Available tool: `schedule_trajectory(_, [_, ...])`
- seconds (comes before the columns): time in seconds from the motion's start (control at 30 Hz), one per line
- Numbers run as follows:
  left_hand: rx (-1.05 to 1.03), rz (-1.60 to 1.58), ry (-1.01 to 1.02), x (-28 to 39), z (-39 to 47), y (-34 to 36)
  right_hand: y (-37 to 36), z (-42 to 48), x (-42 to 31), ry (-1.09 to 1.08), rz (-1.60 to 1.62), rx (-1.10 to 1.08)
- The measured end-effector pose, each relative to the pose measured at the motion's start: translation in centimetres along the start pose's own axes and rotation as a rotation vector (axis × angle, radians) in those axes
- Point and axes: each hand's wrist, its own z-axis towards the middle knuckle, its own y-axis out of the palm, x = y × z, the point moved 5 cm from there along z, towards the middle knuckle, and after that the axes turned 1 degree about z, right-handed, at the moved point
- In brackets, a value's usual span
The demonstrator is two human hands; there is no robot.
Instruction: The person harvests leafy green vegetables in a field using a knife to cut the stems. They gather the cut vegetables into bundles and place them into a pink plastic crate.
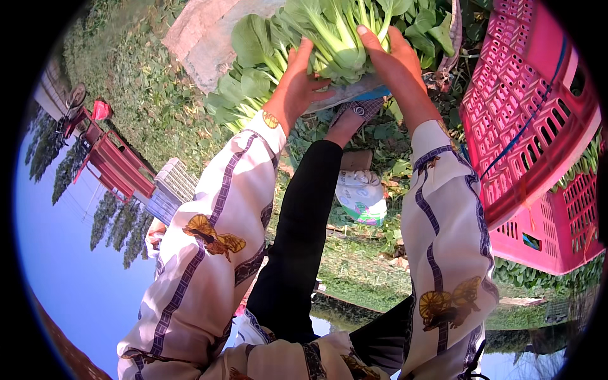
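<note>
A bunch of green bok choy (339, 45) with pale stems lies between my two hands at the top of the head view. My left hand (301, 80) is at its left side, fingers spread, the thumb side against the stems. My right hand (394, 59) is at its right side, with the thumb on the stems. More bok choy (254, 90) lies left of the bunch, and further leaves (430, 33) stand to the right. A pale plastic sheet or bag (344, 92) shows beneath the bunch; what lies under it is hidden.
A pink plastic crate (517, 109) stands close on the right, with another pink crate (546, 228) beside it. A printed plastic bag (362, 197) lies near my foot (351, 121). Pale sacking (204, 40) covers leafy ground at the upper left. A red cargo tricycle (116, 164) and stacked crates (173, 183) stand farther off.
</note>
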Motion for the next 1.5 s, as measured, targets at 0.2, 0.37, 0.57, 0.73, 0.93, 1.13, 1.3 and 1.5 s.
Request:
schedule_trajectory(0.2, [-0.197,-0.184,0.156,-0.5,-0.3,0.0,0.6,1.0,-0.1,0.014,-0.027,0.007])
schedule_trajectory(0.37, [-0.231,-0.168,0.204,-0.9,0.1,0.1,1.0,1.7,0.8,0.109,0.131,-0.237])
schedule_trajectory(0.57, [-0.207,-0.112,0.137,0.3,-0.8,0.1,1.3,1.5,0.9,0.137,0.17,-0.158])
schedule_trajectory(0.73, [-0.273,-0.182,0.199,-0.8,0.2,0.0,1.6,1.1,0.6,0.177,0.265,-0.183])
schedule_trajectory(0.93, [-0.263,0.009,0.211,0.0,-0.3,1.5,2.5,0.0,-0.3,0.204,0.367,-0.351])
schedule_trajectory(1.13, [-0.156,-0.055,0.053,-0.2,0.7,0.5,3.4,0.4,0.0,0.267,0.279,-0.358])
schedule_trajectory(1.3, [-0.205,-0.011,0.028,-0.7,1.3,0.7,3.5,0.9,1.2,0.287,0.348,-0.351])
schedule_trajectory(1.5, [-0.185,-0.123,0.102,-0.4,0.9,0.9,4.1,0.0,0.4,0.279,0.333,-0.251])
